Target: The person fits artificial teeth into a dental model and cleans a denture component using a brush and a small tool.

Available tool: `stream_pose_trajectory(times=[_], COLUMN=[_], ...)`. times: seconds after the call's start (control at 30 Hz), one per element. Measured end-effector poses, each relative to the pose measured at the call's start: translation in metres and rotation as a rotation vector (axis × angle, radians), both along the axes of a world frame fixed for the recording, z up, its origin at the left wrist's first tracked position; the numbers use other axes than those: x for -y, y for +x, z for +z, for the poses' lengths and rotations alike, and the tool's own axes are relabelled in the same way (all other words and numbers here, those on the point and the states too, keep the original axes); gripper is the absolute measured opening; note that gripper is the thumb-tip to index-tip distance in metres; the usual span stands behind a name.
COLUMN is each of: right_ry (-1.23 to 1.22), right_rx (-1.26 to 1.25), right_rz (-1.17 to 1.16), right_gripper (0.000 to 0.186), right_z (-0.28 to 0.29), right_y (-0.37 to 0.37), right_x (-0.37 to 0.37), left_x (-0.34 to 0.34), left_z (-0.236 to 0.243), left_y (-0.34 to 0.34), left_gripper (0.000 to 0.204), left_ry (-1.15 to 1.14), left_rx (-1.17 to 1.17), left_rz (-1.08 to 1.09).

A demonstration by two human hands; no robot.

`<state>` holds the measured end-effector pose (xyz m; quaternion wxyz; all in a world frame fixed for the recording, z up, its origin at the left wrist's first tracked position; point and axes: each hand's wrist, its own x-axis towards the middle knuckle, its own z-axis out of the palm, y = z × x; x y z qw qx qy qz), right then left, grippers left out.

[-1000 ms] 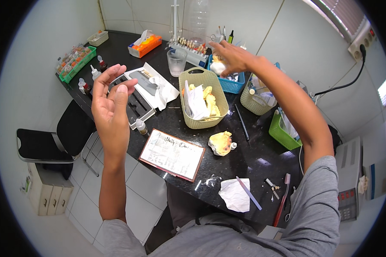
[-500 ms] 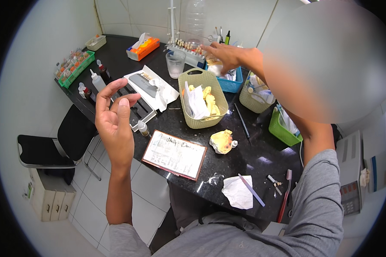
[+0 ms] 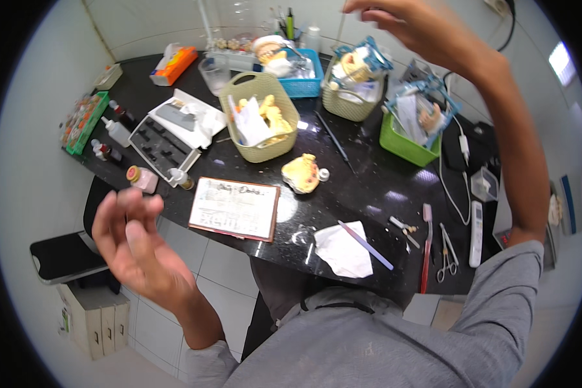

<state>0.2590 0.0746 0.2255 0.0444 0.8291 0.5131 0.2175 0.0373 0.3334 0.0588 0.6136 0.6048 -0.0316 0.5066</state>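
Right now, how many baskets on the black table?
6: large beige basket, centre; blue basket, behind it; second beige basket, right of the blue; bright-green basket, farther right; long green basket, far left; small pale basket, back left corner. More could be hidden.

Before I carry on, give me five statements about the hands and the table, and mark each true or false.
1. The left hand holds nothing visible. True.
2. The right hand is gripping the red toothbrush. False: it is raised near the picture's upper edge, and the toothbrush lies on the table.
3. The pink jar shows just beyond the left hand's fingers. True.
4. The clipboard stands inside the blue basket. False: it lies flat on the table.
5. The purple stick lies partly across the white paper. True.
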Motion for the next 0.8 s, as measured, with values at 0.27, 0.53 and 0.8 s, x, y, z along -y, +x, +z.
stream_pose_trajectory(times=[0.27, 0.53, 0.8], right_ry=[0.277, 0.628, 0.995], right_rx=[0.01, -0.398, -0.1], right_rz=[-0.372, -0.784, -1.103], right_gripper=[0.003, 0.013, 0.014], right_z=[-0.022, -0.109, -0.08], right_y=[-0.18, -0.28, -0.325], right_x=[0.161, 0.267, 0.387], left_x=[0.119, 0.223, 0.256], left_z=[-0.031, -0.059, -0.074], left_y=[-0.018, -0.032, -0.026], left_gripper=[0.018, 0.027, 0.019], left_ry=[0.04, 0.235, 0.425], left_rx=[0.076, -0.195, -0.274], left_rz=[-0.367, -0.775, -0.667])
